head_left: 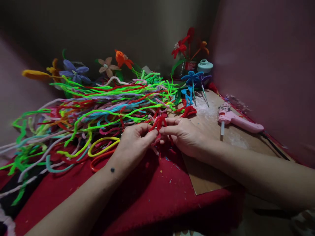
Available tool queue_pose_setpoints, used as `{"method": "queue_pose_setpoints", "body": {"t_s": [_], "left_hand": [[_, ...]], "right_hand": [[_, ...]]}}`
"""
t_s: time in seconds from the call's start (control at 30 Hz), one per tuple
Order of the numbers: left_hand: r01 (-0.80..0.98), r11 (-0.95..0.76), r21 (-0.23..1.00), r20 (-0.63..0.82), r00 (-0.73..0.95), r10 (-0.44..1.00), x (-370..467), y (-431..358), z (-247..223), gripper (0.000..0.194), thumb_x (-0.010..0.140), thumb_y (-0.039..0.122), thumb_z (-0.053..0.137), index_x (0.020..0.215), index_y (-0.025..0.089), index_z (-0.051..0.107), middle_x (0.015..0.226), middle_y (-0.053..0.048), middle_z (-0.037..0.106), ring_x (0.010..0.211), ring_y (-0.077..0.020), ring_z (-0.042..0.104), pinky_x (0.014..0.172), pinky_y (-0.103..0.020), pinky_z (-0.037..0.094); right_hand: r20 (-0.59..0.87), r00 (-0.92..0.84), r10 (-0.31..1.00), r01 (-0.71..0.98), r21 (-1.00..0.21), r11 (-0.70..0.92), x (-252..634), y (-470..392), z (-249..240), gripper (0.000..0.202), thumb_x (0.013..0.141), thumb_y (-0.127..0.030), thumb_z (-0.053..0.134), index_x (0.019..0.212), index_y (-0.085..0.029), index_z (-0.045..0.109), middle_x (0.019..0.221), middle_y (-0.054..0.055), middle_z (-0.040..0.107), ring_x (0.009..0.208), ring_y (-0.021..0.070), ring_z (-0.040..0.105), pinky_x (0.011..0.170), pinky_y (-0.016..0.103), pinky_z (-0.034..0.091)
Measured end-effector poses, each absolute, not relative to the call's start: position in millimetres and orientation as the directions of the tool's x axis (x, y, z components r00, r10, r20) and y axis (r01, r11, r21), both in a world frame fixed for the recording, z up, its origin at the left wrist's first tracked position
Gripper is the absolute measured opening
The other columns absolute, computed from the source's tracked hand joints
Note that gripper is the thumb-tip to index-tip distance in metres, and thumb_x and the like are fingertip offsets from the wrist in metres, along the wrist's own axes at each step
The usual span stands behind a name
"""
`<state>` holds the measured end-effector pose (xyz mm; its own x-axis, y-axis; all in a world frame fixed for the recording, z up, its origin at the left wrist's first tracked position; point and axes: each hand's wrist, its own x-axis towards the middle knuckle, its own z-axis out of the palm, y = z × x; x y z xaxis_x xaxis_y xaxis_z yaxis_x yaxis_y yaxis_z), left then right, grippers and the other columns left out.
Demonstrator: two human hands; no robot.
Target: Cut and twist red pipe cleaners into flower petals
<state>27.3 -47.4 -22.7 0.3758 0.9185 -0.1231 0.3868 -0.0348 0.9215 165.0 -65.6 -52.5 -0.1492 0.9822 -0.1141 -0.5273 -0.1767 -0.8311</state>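
Note:
Both hands meet at the middle of the view over a red pipe cleaner (159, 122) bent into loops. My left hand (136, 139) pinches it between thumb and forefinger. From the other side, my right hand (182, 134) grips the same red piece with its fingertips close against the left thumb. Parts of the loops are hidden by the fingers. Just behind the right hand lies another folded red pipe cleaner (189, 111). Beside the left wrist are scissors with a yellow handle (103, 147) and an orange-red one, partly covered by the hand.
A wide heap of coloured pipe cleaners (98, 105) spreads over the red cloth (145, 193). A pink glue gun (240, 121) rests on the cardboard (209, 177) at right. Pipe-cleaner flowers (73, 70) stand along the back, with blue flowers (193, 78) behind the cardboard.

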Motion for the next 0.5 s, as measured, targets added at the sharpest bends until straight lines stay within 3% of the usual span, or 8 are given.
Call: {"method": "queue_pose_setpoints", "body": {"t_s": [0.3,0.5], "left_hand": [[0.524,-0.228,0.821,-0.007,0.407,0.913,23.4,-44.7,-32.1,0.016,0.075,0.031,0.057,0.07,0.016,0.061,0.057,0.0,0.063,0.049,-0.0112,0.055,0.045,-0.018,0.04],[0.357,-0.001,0.934,-0.159,0.419,0.894,26.9,-48.4,-31.1,0.011,0.072,0.023,0.055,0.064,0.016,0.057,0.05,0.002,0.059,0.038,-0.0092,0.049,0.039,-0.018,0.037]], "right_hand": [[-0.078,-0.143,0.987,-0.377,-0.917,-0.127,164.8,-67.3,-53.9,0.015,0.059,-0.002,0.052,0.066,-0.014,0.059,0.053,-0.004,0.056,0.043,0.0064,0.05,0.043,0.018,0.04],[-0.05,-0.186,0.981,-0.342,-0.933,-0.112,162.8,-69.9,-50.1,0.013,0.061,-0.005,0.052,0.066,-0.013,0.06,0.052,-0.003,0.058,0.043,0.0068,0.051,0.043,0.018,0.039]]}}
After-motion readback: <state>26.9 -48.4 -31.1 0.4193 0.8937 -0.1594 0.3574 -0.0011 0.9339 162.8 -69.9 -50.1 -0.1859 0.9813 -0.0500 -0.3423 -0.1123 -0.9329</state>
